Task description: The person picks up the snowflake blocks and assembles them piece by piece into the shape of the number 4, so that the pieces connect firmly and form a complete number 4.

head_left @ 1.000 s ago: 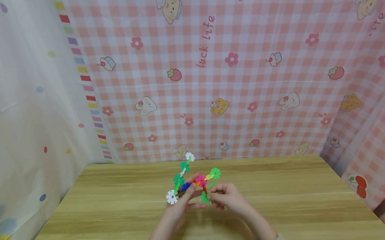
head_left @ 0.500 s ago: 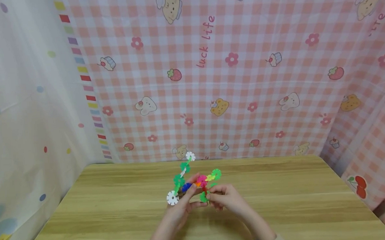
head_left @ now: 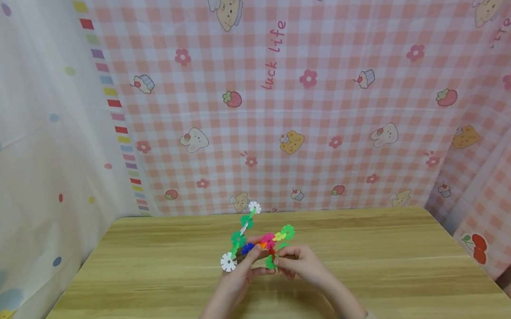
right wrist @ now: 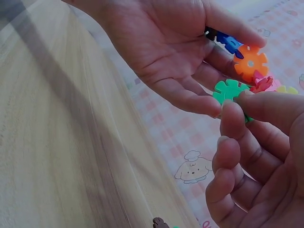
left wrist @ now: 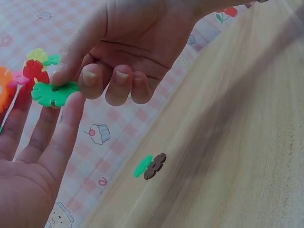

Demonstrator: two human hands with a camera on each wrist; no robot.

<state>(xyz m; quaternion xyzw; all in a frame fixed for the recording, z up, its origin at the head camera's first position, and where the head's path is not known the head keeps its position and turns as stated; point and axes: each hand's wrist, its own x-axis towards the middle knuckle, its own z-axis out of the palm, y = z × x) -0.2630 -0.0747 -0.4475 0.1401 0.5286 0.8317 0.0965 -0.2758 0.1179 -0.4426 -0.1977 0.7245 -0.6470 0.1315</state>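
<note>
Over the table's middle, both hands hold a chain of notched plastic snowflake discs. My left hand (head_left: 242,270) grips it near the blue disc (head_left: 248,249) and the orange disc (right wrist: 251,63), thumb on top and fingers behind. My right hand (head_left: 302,261) pinches a green disc (left wrist: 53,94) between thumb and forefinger, its other fingers curled. That green disc adjoins a red disc (left wrist: 36,71) below the pink disc (head_left: 268,241). A left fingertip touches the green disc's edge. White discs (head_left: 228,262) and darker green discs (head_left: 238,239) form a branch on the left; a yellow disc (head_left: 280,236) leads to a light green one (head_left: 287,232).
A brown disc (left wrist: 155,166) and a loose green disc (left wrist: 143,166) lie together on the wooden table (head_left: 397,262), largely hidden by my right hand in the head view. A pink checked cloth (head_left: 254,131) hangs behind the table's far edge.
The pinched green disc has shifted slightly left, nearer my left fingers. The chain's upper end has moved a little to the right. Both hands keep their hold.
</note>
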